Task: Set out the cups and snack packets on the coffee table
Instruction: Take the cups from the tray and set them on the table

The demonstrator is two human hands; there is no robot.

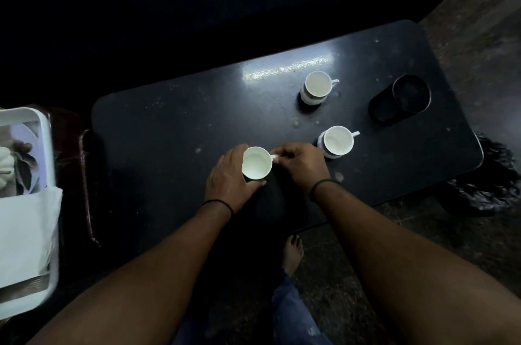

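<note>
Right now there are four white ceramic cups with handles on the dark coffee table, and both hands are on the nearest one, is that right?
Not quite: the head view shows three white ceramic cups, not four. Two stand alone on the dark coffee table, a far cup and a nearer cup. The left hand and right hand are both on the nearest cup.

I see bare forearms, a thin black thread band (219, 204) on each wrist, blue denim jeans (293, 313), one bare foot (293, 253).
</note>
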